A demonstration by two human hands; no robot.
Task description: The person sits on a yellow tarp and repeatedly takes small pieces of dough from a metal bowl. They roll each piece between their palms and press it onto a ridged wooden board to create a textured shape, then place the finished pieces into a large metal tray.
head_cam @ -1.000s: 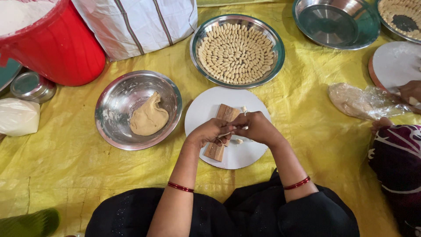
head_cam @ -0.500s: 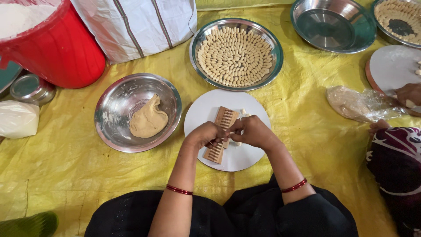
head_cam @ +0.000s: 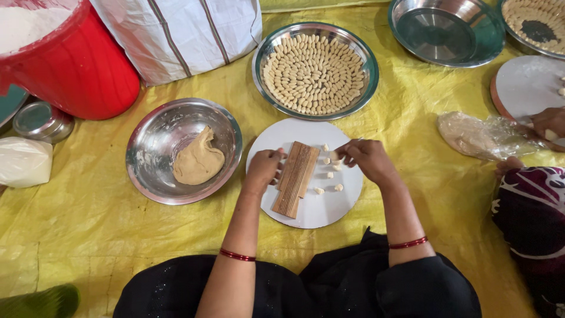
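Left hand [head_cam: 263, 171], fingers curled, steadying ridged wooden board [head_cam: 296, 178] on round white plate [head_cam: 312, 215] at frame centre; right hand [head_cam: 366, 159] pinching small dough piece [head_cam: 333, 156] beside it.

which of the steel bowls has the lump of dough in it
The steel bowl left of the white round board, nearest the left hand, holds the tan dough lump. The other steel dishes hold small shaped pieces or nothing.

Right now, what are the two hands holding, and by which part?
The left hand steadies the ridged wooden board by its upper left edge. The right hand pinches something small at its fingertips, too small to identify.
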